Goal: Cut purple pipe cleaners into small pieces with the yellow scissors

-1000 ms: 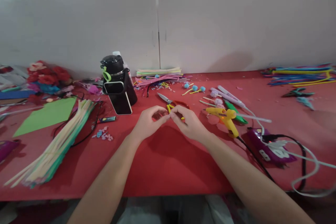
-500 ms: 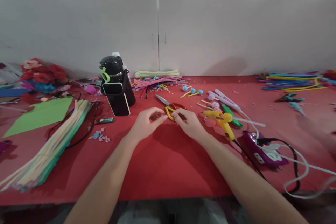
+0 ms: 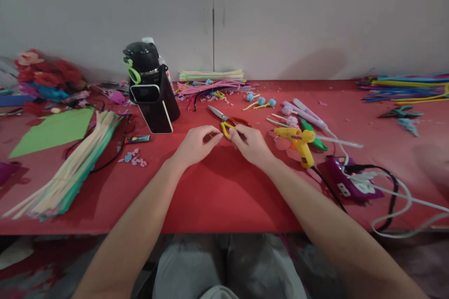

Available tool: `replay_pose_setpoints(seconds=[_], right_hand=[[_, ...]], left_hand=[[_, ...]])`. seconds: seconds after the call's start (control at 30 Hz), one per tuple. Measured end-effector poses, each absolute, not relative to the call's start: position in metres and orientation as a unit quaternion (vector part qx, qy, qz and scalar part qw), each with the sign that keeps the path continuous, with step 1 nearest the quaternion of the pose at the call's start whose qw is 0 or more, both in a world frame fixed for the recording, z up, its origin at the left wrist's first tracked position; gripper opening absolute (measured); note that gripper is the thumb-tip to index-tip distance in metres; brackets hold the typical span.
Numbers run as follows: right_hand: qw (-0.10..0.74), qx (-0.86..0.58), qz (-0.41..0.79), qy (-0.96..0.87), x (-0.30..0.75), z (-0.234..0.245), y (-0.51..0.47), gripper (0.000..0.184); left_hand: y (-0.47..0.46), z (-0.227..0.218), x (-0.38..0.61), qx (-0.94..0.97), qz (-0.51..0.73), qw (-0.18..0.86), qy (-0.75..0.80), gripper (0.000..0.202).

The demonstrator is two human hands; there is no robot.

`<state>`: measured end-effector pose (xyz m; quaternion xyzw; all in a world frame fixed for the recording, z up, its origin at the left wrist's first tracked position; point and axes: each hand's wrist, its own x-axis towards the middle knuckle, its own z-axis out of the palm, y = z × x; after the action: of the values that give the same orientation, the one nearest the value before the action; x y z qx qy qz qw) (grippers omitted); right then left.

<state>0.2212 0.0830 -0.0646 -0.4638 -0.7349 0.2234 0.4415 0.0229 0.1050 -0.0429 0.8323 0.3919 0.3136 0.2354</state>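
Note:
My left hand (image 3: 199,145) is over the middle of the red table, thumb and fingertips brought together in a pinch. Facing it, my right hand (image 3: 250,144) is pinched too, a small gap between the two sets of fingertips. Whatever they hold, if anything, is too small to make out. Just behind the fingertips lies a pair of scissors or pliers with yellow handles (image 3: 225,127), partly covered by my right hand. Beside it, a pointed metal blade (image 3: 218,112) and a red handle (image 3: 242,122) show. A yellow glue gun (image 3: 298,142) lies right of my right hand.
Left stand a black bottle (image 3: 143,58) with a phone (image 3: 154,114) leaning on it, and a bundle of pipe cleaners (image 3: 70,168). Small blue pompom pieces (image 3: 261,101) lie behind my hands. A purple power strip (image 3: 351,182) with cables is at right.
The view has tilted downward, so the table sits higher and my lap shows. My hands keep nearly the same pinched pose near the yellow handles. A blurred hand-like shape appears at the right edge.

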Motion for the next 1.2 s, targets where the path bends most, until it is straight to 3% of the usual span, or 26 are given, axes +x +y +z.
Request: replay_pose_setpoints(seconds=[0.17, 0.6, 1.0, 1.2], right_hand=[[0.443, -0.427, 0.219, -0.757, 0.219, -0.065, 0.084, 0.014], [0.438, -0.431, 0.216, -0.759, 0.216, -0.064, 0.079, 0.013], [0.436, -0.471, 0.201, -0.74, 0.209, -0.061, 0.078, 0.035], [0.441, -0.443, 0.246, -0.741, 0.21, -0.066, 0.082, 0.016]], left_hand=[[0.106, -0.04, 0.023, 0.843, 0.307, 0.216, 0.385, 0.019], [0.103, -0.035, 0.018, 0.849, 0.293, 0.196, 0.393, 0.015], [0.103, -0.038, 0.016, 0.849, 0.267, 0.213, 0.404, 0.014], [0.101, -0.034, 0.018, 0.851, 0.261, 0.206, 0.406, 0.015]])
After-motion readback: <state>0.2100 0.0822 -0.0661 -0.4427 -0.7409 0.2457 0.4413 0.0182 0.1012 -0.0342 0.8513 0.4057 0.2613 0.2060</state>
